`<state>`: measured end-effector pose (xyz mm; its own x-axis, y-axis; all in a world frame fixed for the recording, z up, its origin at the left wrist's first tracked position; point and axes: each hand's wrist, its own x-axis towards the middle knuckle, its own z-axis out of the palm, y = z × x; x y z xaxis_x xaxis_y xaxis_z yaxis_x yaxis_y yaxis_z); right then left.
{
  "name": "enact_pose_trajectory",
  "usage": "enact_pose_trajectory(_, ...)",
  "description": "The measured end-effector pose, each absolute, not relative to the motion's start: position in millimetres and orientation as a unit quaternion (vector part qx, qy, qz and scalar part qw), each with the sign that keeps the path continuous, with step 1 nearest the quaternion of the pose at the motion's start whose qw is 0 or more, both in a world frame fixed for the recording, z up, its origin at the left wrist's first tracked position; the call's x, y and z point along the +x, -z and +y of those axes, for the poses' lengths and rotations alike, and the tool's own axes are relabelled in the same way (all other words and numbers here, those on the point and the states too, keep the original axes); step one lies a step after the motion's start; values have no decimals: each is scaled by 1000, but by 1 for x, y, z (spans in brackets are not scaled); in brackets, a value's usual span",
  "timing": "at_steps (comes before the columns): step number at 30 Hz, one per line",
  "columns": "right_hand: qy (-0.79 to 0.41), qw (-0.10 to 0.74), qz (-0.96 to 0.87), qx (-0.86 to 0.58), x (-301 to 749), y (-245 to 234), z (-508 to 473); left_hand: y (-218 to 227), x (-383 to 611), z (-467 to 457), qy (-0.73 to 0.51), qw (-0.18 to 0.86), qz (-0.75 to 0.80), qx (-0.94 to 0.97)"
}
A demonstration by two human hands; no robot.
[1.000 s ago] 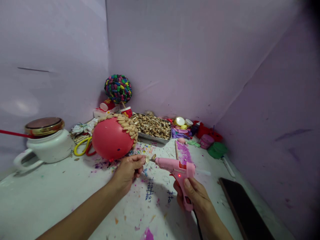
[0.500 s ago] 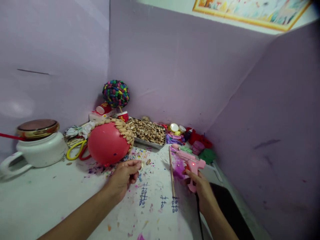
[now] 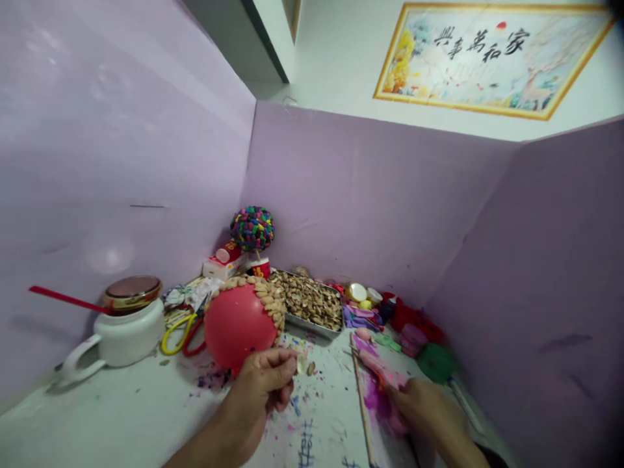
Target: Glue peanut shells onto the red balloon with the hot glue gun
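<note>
My left hand (image 3: 266,390) is closed in a pinch, with a pale piece of nut shell (image 3: 301,364) at its fingertips. Just beyond it on the table lies a loose brown shell (image 3: 311,368). Behind that hand rests a red balloon (image 3: 238,325), its top and right side covered with rows of tan shells (image 3: 273,302). My right hand (image 3: 422,403), smeared by motion, grips a pink glue gun (image 3: 383,370) whose nozzle points left and away from me. A thin wooden stick (image 3: 361,403) lies just left of the gun.
A metal tray (image 3: 312,326) of shells stands behind the balloon. To the left are a white mug (image 3: 129,338) with a round gold case (image 3: 131,292) on top, and yellow-handled scissors (image 3: 178,335). A colourful ball (image 3: 252,227) stands at the back; clay tubs (image 3: 412,338) sit right.
The head view has tilted upward, so more wall and the framed picture show. The glue gun has turned in my right hand and now lies lower and flatter. My left hand keeps its pinch.
</note>
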<state>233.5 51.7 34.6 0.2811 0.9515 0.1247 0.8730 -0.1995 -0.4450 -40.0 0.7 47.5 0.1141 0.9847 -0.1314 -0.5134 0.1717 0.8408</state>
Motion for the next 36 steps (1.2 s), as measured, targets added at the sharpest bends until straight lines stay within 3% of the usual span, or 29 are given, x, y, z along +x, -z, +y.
enact_pose_trajectory(2, -50, 184, -594, -781, 218, -45, 50, -69, -54, -4, -584, 655, 353, 325)
enact_pose_trajectory(4, -75, 219, -636, -736, 192, -55, 50, -92, -74, -5, -629, 603, 362, 332)
enact_pose_trajectory(8, -391, 384, -635, -545, 127, -67, 52, -124, -122, 10, -743, 453, 368, 325)
enact_pose_trajectory(11, -558, 408, -512, -510, 87, -70, 58, -126, -154, 33, -764, 402, 381, 331)
enact_pose_trajectory(14, -624, 405, -469, -476, 60, -69, 68, -113, -171, 55, -770, 403, 398, 293)
enact_pose_trajectory(24, -665, 417, -458, -418, 31, -66, 66, -83, -157, 54, -734, 520, 345, 268)
enact_pose_trajectory(29, -600, 521, -452, -406, 61, -48, 33, -78, -131, 29, -685, 566, 347, 301)
enact_pose_trajectory(32, -505, 595, -470, -412, 85, -31, 12, -72, -108, 11, -646, 544, 399, 356)
enact_pose_trajectory(36, -457, 599, -485, -443, 105, -18, -2, -76, -87, -10, -615, 419, 450, 494)
